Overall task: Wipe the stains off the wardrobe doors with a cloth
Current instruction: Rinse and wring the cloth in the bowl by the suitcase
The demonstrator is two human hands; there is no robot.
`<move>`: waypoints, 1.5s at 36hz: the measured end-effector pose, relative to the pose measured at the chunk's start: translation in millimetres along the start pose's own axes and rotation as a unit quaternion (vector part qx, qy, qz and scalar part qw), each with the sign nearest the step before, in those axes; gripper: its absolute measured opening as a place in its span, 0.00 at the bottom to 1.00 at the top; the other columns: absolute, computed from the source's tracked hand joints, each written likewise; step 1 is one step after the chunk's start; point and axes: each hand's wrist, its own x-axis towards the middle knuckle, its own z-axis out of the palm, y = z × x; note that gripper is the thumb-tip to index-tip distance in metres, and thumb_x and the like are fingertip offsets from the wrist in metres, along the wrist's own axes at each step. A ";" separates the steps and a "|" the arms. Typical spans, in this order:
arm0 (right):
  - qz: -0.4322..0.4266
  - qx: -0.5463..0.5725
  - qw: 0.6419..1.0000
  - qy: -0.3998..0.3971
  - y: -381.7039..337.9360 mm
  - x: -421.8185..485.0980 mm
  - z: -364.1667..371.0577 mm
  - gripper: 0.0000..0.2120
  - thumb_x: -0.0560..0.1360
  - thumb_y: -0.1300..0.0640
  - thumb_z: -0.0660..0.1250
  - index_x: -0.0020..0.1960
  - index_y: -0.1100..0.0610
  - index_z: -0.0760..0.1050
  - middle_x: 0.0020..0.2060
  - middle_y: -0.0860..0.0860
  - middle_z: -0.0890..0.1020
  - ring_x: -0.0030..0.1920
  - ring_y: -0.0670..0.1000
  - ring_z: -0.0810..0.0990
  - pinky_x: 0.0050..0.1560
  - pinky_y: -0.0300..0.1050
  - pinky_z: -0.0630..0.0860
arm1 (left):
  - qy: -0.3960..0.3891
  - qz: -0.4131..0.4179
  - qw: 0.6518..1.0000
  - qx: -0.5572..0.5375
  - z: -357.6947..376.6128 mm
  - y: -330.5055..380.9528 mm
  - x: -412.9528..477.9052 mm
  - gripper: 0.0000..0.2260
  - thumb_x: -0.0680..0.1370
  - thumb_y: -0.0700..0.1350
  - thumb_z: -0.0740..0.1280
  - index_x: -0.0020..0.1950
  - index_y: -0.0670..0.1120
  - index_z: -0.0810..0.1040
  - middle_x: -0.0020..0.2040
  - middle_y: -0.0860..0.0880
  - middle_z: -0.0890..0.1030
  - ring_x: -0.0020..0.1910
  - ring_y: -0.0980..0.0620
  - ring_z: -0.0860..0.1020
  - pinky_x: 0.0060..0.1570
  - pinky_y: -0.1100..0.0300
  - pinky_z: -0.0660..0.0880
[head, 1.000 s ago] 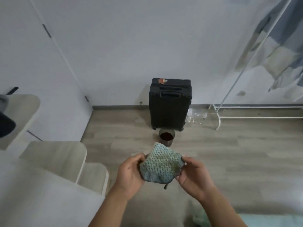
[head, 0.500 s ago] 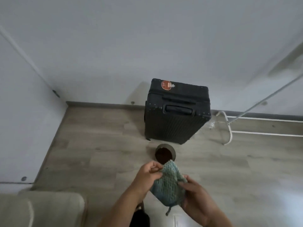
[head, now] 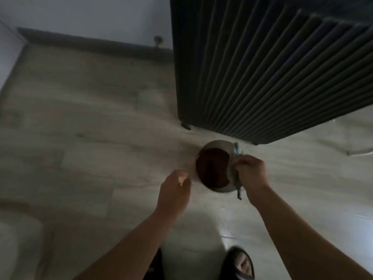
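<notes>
At centre right of the frame, the right hand (head: 250, 172) grips the bunched cloth (head: 236, 148) at the bowl (head: 218, 143) rim on the floor (head: 90, 118); the left hand (head: 174, 188) hangs loosely curled, empty, beside it

Left hand (head: 174, 190) let go; right hand (head: 250, 171) lowered cloth (head: 236, 149) to bowl (head: 218, 144).

light: dim, underexposed, grey cast | source: unseen; pale sheen on the floor (head: 302, 174) at right, darker toward left | shadows: soft, pooled beneath the suitcase (head: 262, 77) | blur: motion smear throughout, left hand (head: 173, 188) edges soft | distortion: wide-angle stretch, suitcase ribs fan toward the corners
</notes>
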 end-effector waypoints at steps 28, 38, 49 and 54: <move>-0.161 -0.640 0.685 -0.308 78.6 157.7 101.0 0.16 0.81 0.54 0.62 0.63 0.61 0.78 0.58 0.57 0.81 0.51 0.55 0.78 0.54 0.50 0.77 | -0.003 0.192 0.979 -0.068 77.0 -33.0 181.8 0.09 0.84 0.53 0.64 0.46 0.53 0.77 0.45 0.56 0.79 0.50 0.54 0.78 0.55 0.53 0.74; -0.169 -0.590 0.741 -0.274 106.2 154.3 97.8 0.15 0.81 0.48 0.66 0.55 0.61 0.79 0.51 0.56 0.82 0.48 0.55 0.80 0.47 0.46 0.75 | 0.020 0.245 0.969 0.009 84.2 -22.6 166.3 0.07 0.85 0.51 0.63 0.54 0.49 0.77 0.47 0.46 0.82 0.43 0.55 0.79 0.44 0.59 0.74; -0.118 -0.406 0.872 -0.246 105.9 145.0 96.8 0.13 0.79 0.46 0.67 0.51 0.56 0.81 0.46 0.52 0.83 0.45 0.52 0.82 0.44 0.44 0.76 | 0.070 0.319 0.943 0.065 74.7 -30.6 151.9 0.06 0.81 0.42 0.69 0.52 0.52 0.76 0.55 0.54 0.75 0.55 0.59 0.76 0.48 0.75 0.68; -0.101 -0.188 0.947 -0.241 82.7 132.0 66.9 0.11 0.71 0.52 0.79 0.41 0.59 0.82 0.37 0.52 0.81 0.40 0.50 0.82 0.35 0.39 0.79 | 0.064 0.375 0.921 0.081 62.2 -18.0 151.2 0.09 0.80 0.39 0.69 0.53 0.53 0.76 0.57 0.53 0.75 0.55 0.59 0.75 0.52 0.70 0.70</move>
